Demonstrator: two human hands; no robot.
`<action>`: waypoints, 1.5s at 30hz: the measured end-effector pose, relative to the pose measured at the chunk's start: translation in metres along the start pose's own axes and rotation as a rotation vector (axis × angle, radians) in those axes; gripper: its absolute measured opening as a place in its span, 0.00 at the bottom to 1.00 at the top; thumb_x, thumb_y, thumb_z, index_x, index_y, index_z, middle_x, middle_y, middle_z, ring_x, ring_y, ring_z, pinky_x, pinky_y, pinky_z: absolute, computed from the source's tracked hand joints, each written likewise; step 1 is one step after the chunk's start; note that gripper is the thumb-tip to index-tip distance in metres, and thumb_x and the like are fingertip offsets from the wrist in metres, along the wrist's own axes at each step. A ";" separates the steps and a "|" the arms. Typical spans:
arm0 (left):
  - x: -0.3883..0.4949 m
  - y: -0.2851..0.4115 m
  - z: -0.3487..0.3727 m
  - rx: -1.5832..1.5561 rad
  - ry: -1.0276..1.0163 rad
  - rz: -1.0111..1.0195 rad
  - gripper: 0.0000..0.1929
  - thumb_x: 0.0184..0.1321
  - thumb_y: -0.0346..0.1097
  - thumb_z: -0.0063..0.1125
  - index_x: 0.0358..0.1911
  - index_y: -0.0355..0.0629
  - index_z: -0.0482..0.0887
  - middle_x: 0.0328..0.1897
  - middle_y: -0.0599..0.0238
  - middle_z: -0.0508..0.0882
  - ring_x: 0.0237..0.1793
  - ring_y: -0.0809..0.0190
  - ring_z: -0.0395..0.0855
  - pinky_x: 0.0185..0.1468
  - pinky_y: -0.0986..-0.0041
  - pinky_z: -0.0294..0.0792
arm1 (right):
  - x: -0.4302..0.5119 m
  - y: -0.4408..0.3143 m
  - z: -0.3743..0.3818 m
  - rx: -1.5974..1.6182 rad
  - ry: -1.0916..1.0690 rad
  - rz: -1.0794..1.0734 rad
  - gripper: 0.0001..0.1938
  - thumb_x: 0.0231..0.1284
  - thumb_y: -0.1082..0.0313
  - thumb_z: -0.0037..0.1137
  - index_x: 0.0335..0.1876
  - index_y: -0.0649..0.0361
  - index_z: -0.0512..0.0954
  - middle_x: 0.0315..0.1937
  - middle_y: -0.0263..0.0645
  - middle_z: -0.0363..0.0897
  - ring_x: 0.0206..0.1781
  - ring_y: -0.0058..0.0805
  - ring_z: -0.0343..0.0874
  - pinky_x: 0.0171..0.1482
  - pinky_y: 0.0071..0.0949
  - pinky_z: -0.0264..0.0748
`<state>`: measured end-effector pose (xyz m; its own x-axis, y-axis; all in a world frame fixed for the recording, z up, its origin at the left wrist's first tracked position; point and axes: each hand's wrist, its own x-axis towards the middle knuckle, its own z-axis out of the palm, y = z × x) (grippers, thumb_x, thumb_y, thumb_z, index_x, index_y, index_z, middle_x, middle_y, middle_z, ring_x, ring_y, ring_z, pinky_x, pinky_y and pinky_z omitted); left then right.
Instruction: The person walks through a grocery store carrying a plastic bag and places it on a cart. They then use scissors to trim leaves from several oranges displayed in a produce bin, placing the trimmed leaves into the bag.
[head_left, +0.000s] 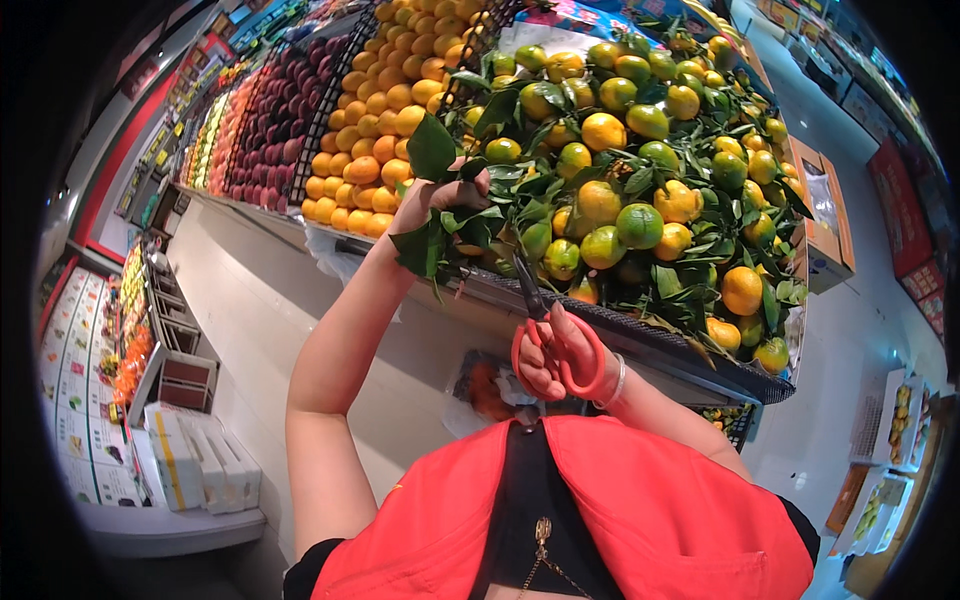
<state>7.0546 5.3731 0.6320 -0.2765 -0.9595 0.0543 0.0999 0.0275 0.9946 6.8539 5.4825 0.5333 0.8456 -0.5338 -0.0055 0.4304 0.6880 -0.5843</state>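
Scissors with red handles (598, 360) are in my right hand (559, 352), their dark blades pointing up toward the front edge of the fruit stand. My left hand (459, 193) reaches over the stand's left front part and grips a leafy citrus sprig (429, 244), its dark green leaves spreading around my fingers and wrist. Whether fruit hangs on that sprig is hidden by the leaves. Beyond both hands lies a heap of green and yellow mandarins (640, 226) with stems and leaves attached.
Oranges (364, 169) stand in rows left of the mandarins, then dark red fruit (281, 127). A black mesh edge (675, 341) borders the stand's front. At right is a cardboard box (832, 232); white foam boxes (199, 457) stand at lower left. A plastic-lined container lies below.
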 end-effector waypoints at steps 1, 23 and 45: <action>0.008 0.000 0.003 -0.020 -0.001 0.001 0.06 0.45 0.31 0.57 0.28 0.44 0.76 0.23 0.75 0.73 0.18 0.76 0.70 0.20 0.84 0.59 | 0.002 -0.002 -0.005 0.033 -0.013 -0.027 0.33 0.62 0.31 0.24 0.26 0.58 0.66 0.17 0.35 0.67 0.12 0.22 0.64 0.17 0.17 0.60; 0.066 -0.011 0.061 0.059 -0.104 -0.096 0.09 0.41 0.27 0.57 0.30 0.41 0.79 0.28 0.68 0.79 0.26 0.68 0.78 0.21 0.77 0.68 | 0.021 -0.057 -0.055 0.279 0.111 -0.266 0.30 0.56 0.28 0.35 0.27 0.51 0.67 0.18 0.27 0.61 0.16 0.19 0.58 0.17 0.17 0.53; -0.244 -0.296 -0.072 0.123 0.535 -0.651 0.14 0.48 0.30 0.57 0.40 0.37 0.77 0.40 0.62 0.79 0.39 0.62 0.77 0.47 0.73 0.68 | -0.013 -0.006 -0.030 -0.376 0.543 -0.186 0.36 0.56 0.26 0.26 0.31 0.59 0.65 0.30 0.43 0.72 0.25 0.28 0.76 0.19 0.18 0.68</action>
<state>7.1611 5.5787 0.3185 0.2497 -0.7968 -0.5503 -0.0357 -0.5755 0.8170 6.8304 5.4706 0.5125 0.4474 -0.8651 -0.2267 0.3312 0.3957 -0.8566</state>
